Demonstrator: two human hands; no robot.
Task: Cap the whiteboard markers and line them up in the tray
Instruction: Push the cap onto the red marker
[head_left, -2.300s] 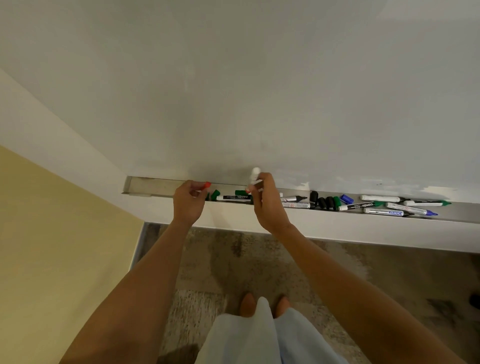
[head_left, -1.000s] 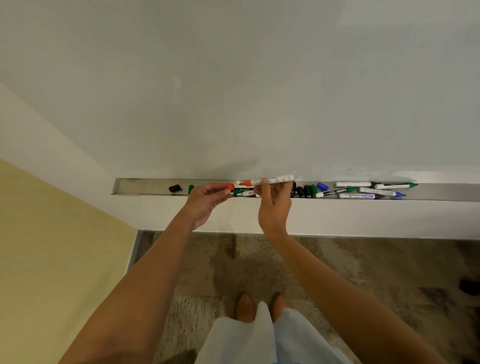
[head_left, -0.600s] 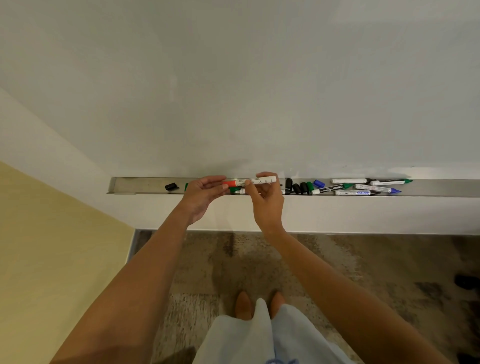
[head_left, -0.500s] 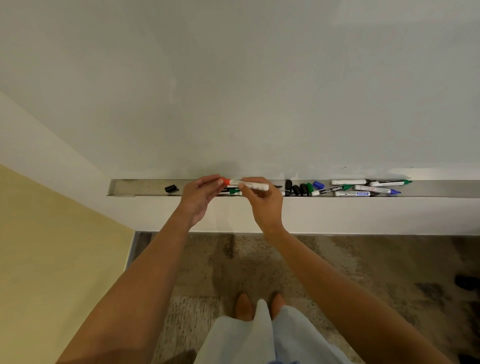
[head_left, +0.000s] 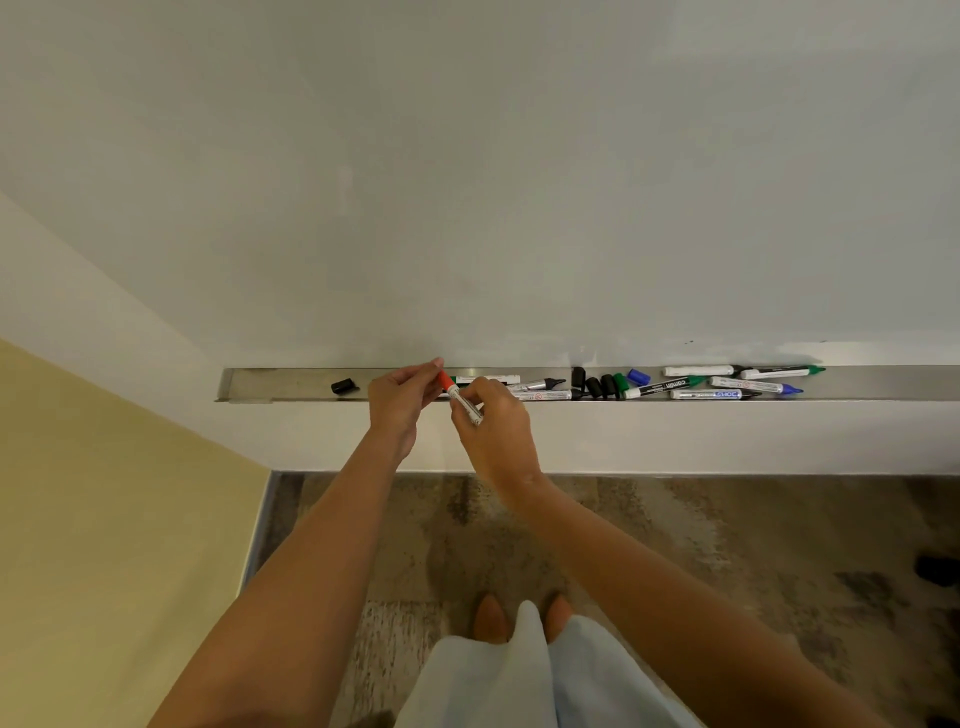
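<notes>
Head view: a whiteboard (head_left: 467, 156) fills the upper frame, with a long metal tray (head_left: 280, 383) seen along its lower edge at mid-frame. A jumble of markers (head_left: 717, 384) and loose caps (head_left: 602, 385) is spread across the tray's right half. At centre, a white marker (head_left: 466, 406) is pinched by the right hand (head_left: 496, 431), and its red cap (head_left: 445, 380) is gripped by the left hand (head_left: 400, 402). A lone black cap (head_left: 344, 386) lies in the tray left of the hands.
</notes>
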